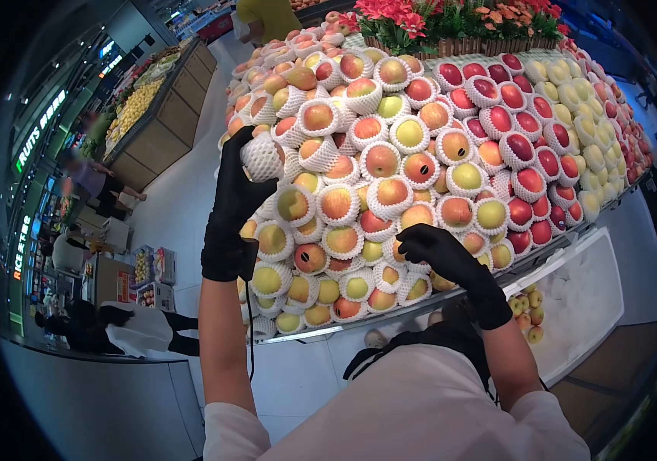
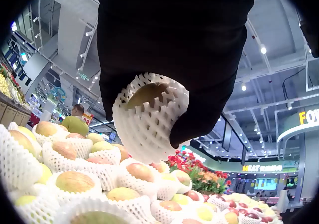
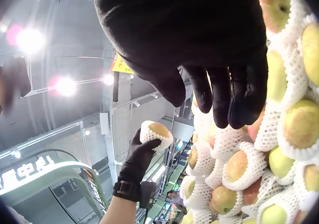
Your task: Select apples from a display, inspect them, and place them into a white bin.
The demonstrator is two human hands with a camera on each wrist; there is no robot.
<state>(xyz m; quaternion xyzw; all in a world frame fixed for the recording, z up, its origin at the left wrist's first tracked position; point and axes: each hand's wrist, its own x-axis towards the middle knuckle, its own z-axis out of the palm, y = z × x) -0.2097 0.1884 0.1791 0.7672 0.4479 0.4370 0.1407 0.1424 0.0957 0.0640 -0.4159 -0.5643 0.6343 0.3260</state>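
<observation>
My black-gloved left hand [image 1: 236,188] grips an apple in a white foam net [image 1: 262,160] at the left side of the fruit pile. In the left wrist view the thumb and fingers close around the netted apple [image 2: 149,124], lifted above the pile, with some bare skin of the fruit showing through the net's opening. My right hand [image 1: 438,252], also gloved in black, hovers low over the front of the pile of netted apples [image 1: 390,192]. Its fingers [image 3: 219,94] hang loosely bent and hold nothing in the right wrist view.
Dark red apples [image 1: 528,180] and pale yellow fruit [image 1: 593,146] lie in nets farther right. Red and orange flowers [image 1: 451,23] stand behind the pile. A white bin [image 1: 590,284] with loose apples [image 1: 528,311] sits at the right front. People and other stands are at the left.
</observation>
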